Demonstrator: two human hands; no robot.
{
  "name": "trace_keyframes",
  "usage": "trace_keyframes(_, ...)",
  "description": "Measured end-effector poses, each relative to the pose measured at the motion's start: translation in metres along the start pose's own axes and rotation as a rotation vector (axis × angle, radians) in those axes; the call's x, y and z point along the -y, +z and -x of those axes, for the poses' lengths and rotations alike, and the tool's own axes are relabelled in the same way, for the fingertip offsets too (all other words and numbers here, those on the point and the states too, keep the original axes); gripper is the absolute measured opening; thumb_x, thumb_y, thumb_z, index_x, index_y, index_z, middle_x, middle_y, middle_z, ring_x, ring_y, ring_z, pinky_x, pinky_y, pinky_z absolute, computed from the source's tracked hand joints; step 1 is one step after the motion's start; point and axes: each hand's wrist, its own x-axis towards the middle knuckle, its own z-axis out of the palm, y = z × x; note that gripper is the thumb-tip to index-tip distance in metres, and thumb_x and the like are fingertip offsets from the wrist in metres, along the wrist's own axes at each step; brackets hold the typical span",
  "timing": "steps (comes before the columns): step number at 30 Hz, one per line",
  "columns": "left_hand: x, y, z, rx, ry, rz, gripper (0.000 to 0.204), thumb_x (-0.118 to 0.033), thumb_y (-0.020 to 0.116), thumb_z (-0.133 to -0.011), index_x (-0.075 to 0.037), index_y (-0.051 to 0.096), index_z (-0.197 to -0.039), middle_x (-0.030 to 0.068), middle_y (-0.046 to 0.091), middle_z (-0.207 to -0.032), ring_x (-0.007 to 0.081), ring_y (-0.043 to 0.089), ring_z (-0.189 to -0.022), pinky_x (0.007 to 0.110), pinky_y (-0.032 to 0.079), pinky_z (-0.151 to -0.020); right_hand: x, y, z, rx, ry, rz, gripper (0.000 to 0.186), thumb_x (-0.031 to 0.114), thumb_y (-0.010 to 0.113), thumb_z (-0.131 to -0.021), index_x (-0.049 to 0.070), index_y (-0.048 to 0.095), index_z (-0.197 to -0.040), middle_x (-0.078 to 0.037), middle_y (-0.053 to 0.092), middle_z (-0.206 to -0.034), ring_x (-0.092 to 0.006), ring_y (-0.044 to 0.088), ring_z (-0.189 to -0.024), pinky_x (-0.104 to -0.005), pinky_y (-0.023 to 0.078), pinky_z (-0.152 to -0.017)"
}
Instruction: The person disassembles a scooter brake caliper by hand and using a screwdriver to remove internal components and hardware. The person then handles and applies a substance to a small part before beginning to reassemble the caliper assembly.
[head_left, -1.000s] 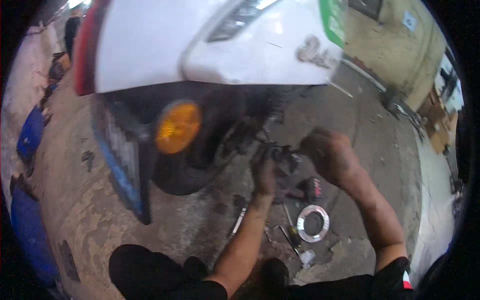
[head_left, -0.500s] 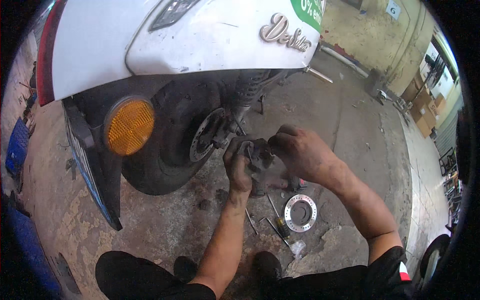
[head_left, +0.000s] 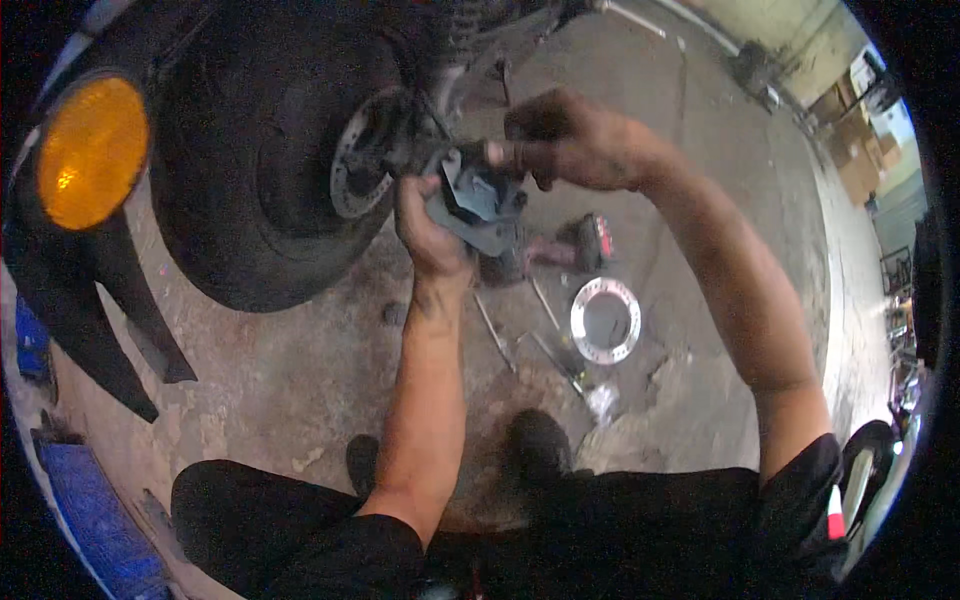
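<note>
Both hands meet in the upper middle of the frame, right beside the hub of a scooter's rear wheel (head_left: 270, 170). The left hand (head_left: 428, 232) comes up from below, its grip wrapped around the lower edge of a dark grey metal part (head_left: 478, 200), which looks like a brake caliper though blur makes that unsure. The right hand (head_left: 572, 140) reaches in from the right, fingers curled and pressed together on the top of the same part, so the part sits pinched between the two hands, just right of the brake disc (head_left: 352, 165) on the hub and touching or nearly touching it; which one cannot be told. The tyre fills the upper left of the frame, with a round orange reflector (head_left: 92, 150) at far left on a black mudguard (head_left: 95, 300). On the concrete floor (head_left: 300, 370) below the hands, right of centre, lies a silver ring-shaped disc (head_left: 605, 320). Just above it sits a dark tool with a red patch (head_left: 585, 240), and thin metal tools (head_left: 495, 335) lie scattered to the left of the ring. The person's dark trousers (head_left: 300, 520) and a dark shoe (head_left: 540, 445) fill the bottom of the frame.
</note>
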Motion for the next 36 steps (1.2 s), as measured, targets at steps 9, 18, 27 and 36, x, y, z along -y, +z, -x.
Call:
trace_keyframes(9, -0.034, 0.034, -0.009, -0.119, -0.201, 0.293, 0.041, -0.033, 0.044, -0.076, -0.003, 0.056, -0.102, 0.0109, 0.061, -0.094, 0.0261, 0.059, -0.087, 0.039, 0.049, -0.077, -0.221, 0.149, 0.021, 0.128, -0.083, 0.634, 0.026, 0.024, 0.065, -0.077, 0.008, 0.063, -0.098, -0.014, 0.063, -0.095, -0.0285, 0.061, -0.09, -0.0367, 0.049, -0.08)
trace_keyframes(18, -0.062, -0.03, -0.033, 0.062, -0.33, 0.167, 0.058, -0.033, 0.044, -0.076, -0.002, 0.048, -0.124, 0.0161, 0.06, -0.112, 0.0291, 0.06, -0.098, 0.042, 0.051, -0.082, -0.208, 0.303, 0.056, 0.28, -0.132, 0.393, 0.028, 0.022, 0.061, -0.074, 0.001, 0.063, -0.091, -0.019, 0.064, -0.082, -0.0351, 0.063, -0.08, -0.0412, 0.053, -0.07)
trace_keyframes(27, -0.053, -0.007, -0.02, -0.266, -0.228, 0.036, 0.037, -0.027, 0.054, -0.074, -0.004, 0.059, -0.102, 0.0096, 0.062, -0.096, 0.0235, 0.06, -0.087, 0.034, 0.05, -0.076, -0.161, 0.295, 0.07, 0.131, 0.143, 0.214, 0.038, 0.028, 0.063, -0.077, 0.004, 0.059, -0.106, -0.021, 0.065, -0.096, -0.0361, 0.062, -0.094, -0.0432, 0.05, -0.083)
trace_keyframes(36, -0.058, 0.01, -0.016, -0.065, -0.264, 0.225, 0.026, -0.027, 0.054, -0.074, -0.007, 0.059, -0.09, 0.0059, 0.06, -0.086, 0.0215, 0.059, -0.079, 0.034, 0.048, -0.073, -0.138, 0.183, 0.073, 0.533, 0.088, 0.072, 0.036, 0.034, 0.054, -0.084, 0.005, 0.065, -0.102, -0.018, 0.065, -0.103, -0.0375, 0.061, -0.093, -0.043, 0.048, -0.086)
